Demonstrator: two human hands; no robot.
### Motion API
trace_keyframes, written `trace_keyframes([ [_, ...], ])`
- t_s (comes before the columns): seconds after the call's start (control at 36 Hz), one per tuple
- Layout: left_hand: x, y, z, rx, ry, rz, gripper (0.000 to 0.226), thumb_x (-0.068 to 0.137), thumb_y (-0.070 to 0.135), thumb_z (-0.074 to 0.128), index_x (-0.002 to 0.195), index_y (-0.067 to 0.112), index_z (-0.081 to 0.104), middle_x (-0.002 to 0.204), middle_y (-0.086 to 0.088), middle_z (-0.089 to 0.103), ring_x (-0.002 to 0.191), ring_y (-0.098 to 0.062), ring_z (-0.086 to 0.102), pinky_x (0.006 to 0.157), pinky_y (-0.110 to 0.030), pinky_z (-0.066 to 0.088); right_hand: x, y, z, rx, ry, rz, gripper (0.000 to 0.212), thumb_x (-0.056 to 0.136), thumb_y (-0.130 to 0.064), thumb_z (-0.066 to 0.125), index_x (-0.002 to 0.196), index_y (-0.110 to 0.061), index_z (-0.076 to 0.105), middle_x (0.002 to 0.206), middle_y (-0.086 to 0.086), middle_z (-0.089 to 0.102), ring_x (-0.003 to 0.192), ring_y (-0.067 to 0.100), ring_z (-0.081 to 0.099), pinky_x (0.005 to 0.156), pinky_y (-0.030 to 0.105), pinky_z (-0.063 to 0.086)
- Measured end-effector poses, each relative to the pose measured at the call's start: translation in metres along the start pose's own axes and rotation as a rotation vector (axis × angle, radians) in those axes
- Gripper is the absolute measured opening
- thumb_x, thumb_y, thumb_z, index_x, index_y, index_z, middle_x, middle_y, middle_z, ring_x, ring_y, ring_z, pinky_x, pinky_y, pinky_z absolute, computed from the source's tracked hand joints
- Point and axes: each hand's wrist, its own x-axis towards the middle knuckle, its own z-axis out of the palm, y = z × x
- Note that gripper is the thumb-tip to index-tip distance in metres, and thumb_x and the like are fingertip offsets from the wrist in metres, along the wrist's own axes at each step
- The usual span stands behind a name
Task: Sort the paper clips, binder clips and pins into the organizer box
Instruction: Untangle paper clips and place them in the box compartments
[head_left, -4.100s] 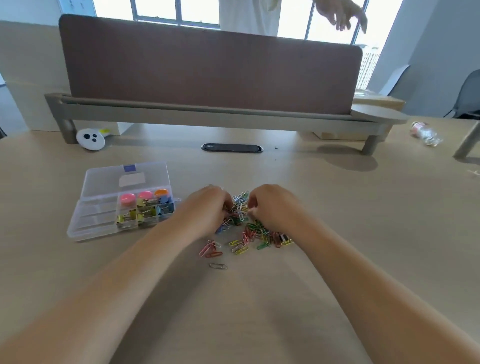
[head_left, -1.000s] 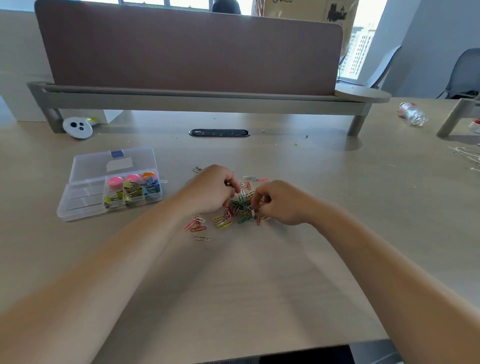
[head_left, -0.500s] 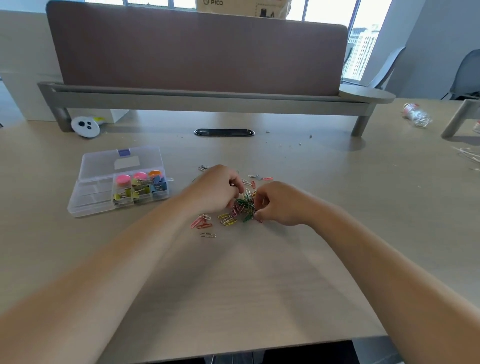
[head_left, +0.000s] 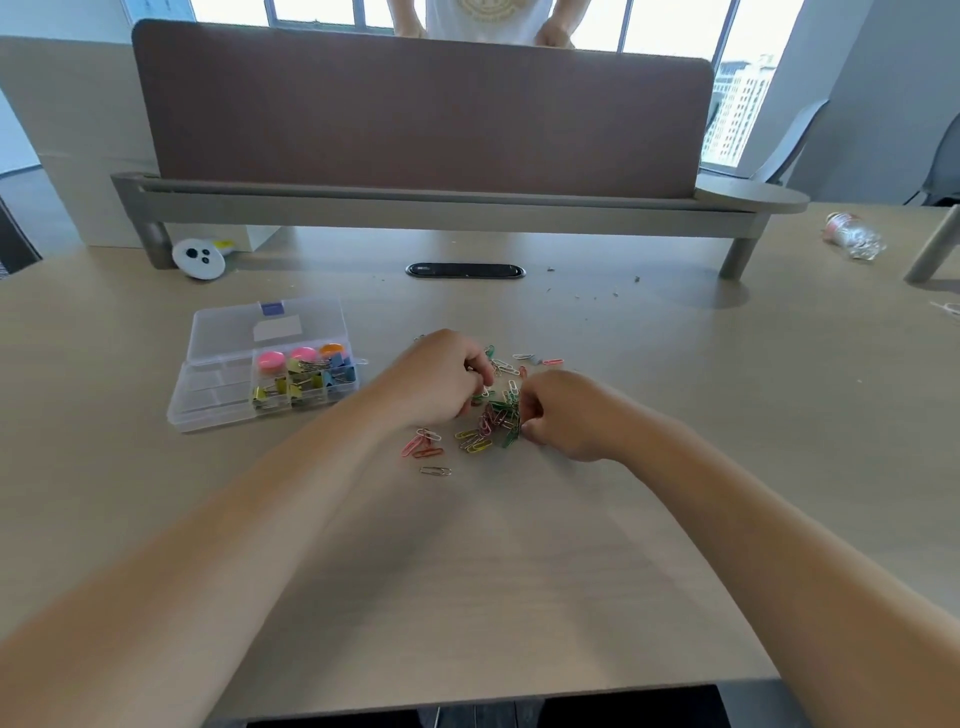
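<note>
1. On the tabletop (head_left: 467, 571), near the middle, lies a small heap of colored paper clips (head_left: 496, 415). Both bare arms reach in to it from the near edge.
2. The left hand (head_left: 441, 379) is at the left side of the heap with its fingers curled down into the clips. Its grip is narrow, but I cannot tell if it holds a clip.
3. The right hand (head_left: 566, 415) is at the right side of the heap. Its fingers are curled too, and the tips touch some green clips. I cannot tell if its grip has one.
4. A few pink clips (head_left: 422, 444), some yellow clips (head_left: 472, 440) and one silver clip (head_left: 435, 471) lie just in front of the heap.
5. The organizer box (head_left: 218, 400) sits well to the left of the hands with its clear lid (head_left: 234, 327) open flat behind it. The right-hand parts of the box hold binder clips (head_left: 301, 376) and round pink and orange pieces (head_left: 271, 360). I cannot tell if those are the pins.
6. Farther back are a black cable slot (head_left: 465, 270), a white round gadget (head_left: 199, 258) and a brown screen (head_left: 415, 114). A plastic bottle (head_left: 852, 236) lies far to the right.
</note>
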Motion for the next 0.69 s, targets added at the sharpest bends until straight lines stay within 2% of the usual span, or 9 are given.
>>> trace_keyframes([
  [0.06, -0.001, 0.001, 0.001, 0.001, 0.003, 0.001, 0.020, 0.092, 0.007, 0.050, 0.090, 0.015, 0.068, 0.063, -0.001, 0.064, 0.043, -0.005, 0.053, 0.045, -0.018, 0.040, 0.000, 0.001, -0.001, 0.015, 0.005, 0.004, 0.009, 0.087, -0.016, 0.059, 0.079, -0.019, 0.057, 0.073, -0.006, 0.052, 0.076, 0.022, 0.053, 0.066, 0.032, 0.044],
  [0.11, -0.001, 0.002, 0.002, -0.003, 0.001, 0.004, 0.021, 0.092, 0.006, 0.050, 0.090, 0.014, 0.068, 0.060, 0.004, 0.060, 0.037, 0.000, 0.049, 0.042, -0.014, 0.038, 0.001, 0.004, -0.001, 0.030, 0.014, 0.018, 0.010, 0.088, -0.016, 0.058, 0.080, -0.022, 0.056, 0.079, -0.004, 0.055, 0.079, 0.022, 0.055, 0.071, 0.036, 0.048],
  [0.17, -0.002, 0.004, 0.004, 0.005, -0.007, 0.005, 0.021, 0.092, 0.005, 0.049, 0.090, 0.015, 0.068, 0.061, 0.003, 0.061, 0.042, -0.004, 0.051, 0.046, -0.018, 0.040, 0.001, 0.008, -0.003, 0.021, 0.027, 0.027, 0.014, 0.087, -0.014, 0.054, 0.079, -0.025, 0.053, 0.088, -0.002, 0.057, 0.081, 0.022, 0.054, 0.071, 0.035, 0.048],
  [0.25, -0.002, 0.005, 0.006, 0.014, -0.011, 0.005, 0.022, 0.090, 0.004, 0.050, 0.090, 0.014, 0.069, 0.062, -0.001, 0.064, 0.048, -0.011, 0.053, 0.048, -0.020, 0.039, -0.001, 0.011, -0.005, 0.031, 0.050, 0.028, 0.016, 0.088, -0.016, 0.055, 0.076, -0.026, 0.051, 0.084, -0.005, 0.054, 0.079, 0.020, 0.051, 0.064, 0.030, 0.038],
  [0.36, -0.003, 0.006, 0.009, 0.008, -0.022, 0.007, 0.020, 0.090, 0.005, 0.050, 0.091, 0.013, 0.069, 0.060, 0.000, 0.063, 0.050, -0.011, 0.056, 0.041, -0.012, 0.037, -0.002, 0.009, -0.004, 0.064, 0.057, 0.017, 0.011, 0.085, -0.029, 0.068, 0.085, -0.023, 0.059, 0.089, -0.004, 0.053, 0.081, 0.019, 0.051, 0.067, 0.029, 0.039],
  [0.44, -0.004, 0.006, 0.009, 0.022, -0.015, 0.013, 0.020, 0.092, 0.007, 0.051, 0.091, 0.015, 0.068, 0.061, 0.000, 0.064, 0.051, -0.010, 0.056, 0.039, -0.011, 0.034, -0.003, 0.006, -0.001, 0.064, 0.047, -0.001, 0.017, 0.083, -0.029, 0.071, 0.096, -0.020, 0.066, 0.091, -0.004, 0.054, 0.083, 0.019, 0.052, 0.068, 0.027, 0.040],
  [0.53, -0.004, 0.007, 0.009, 0.015, -0.017, 0.008, 0.022, 0.092, 0.006, 0.049, 0.090, 0.017, 0.068, 0.062, -0.002, 0.065, 0.049, -0.010, 0.056, 0.040, -0.013, 0.037, -0.003, 0.004, 0.000, 0.078, 0.045, -0.018, 0.020, 0.085, -0.027, 0.069, 0.104, -0.020, 0.065, 0.090, -0.007, 0.052, 0.083, 0.016, 0.050, 0.068, 0.026, 0.037],
  [0.69, -0.003, 0.004, 0.007, 0.031, -0.006, 0.007, 0.025, 0.091, 0.006, 0.049, 0.085, 0.023, 0.067, 0.071, -0.004, 0.070, 0.051, -0.011, 0.057, 0.050, -0.021, 0.041, -0.001, 0.003, -0.002, 0.057, 0.038, -0.050, 0.020, 0.086, -0.025, 0.067, 0.105, -0.019, 0.066, 0.089, -0.008, 0.051, 0.081, 0.015, 0.048, 0.063, 0.025, 0.034],
])
